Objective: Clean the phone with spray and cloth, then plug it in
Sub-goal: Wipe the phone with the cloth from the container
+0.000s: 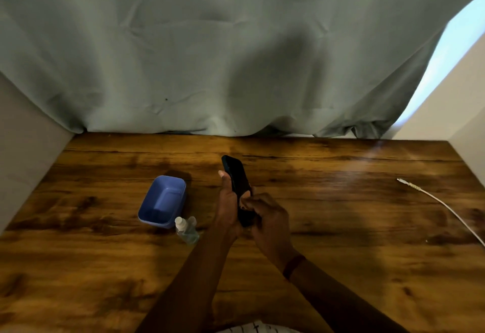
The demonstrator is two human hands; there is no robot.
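Mid-frame above counter [341, 201]: phone [237, 175] upright, left hand [228, 201] gripping its edges, right hand [267, 217] fingers [248, 202] pinching lower end. Cloth not visible. Risk: regrip slips, phone drops near bottle [185, 229], lower left.

A brown wooden table [341, 230] with dark grain streaks is filling the lower half of the frame. A blue rectangular plastic tub [157, 198] is sitting left of centre, with a small clear spray bottle with a white top [186, 230] just beside its near corner. A white charging cable [418, 188] is trailing off the right edge.
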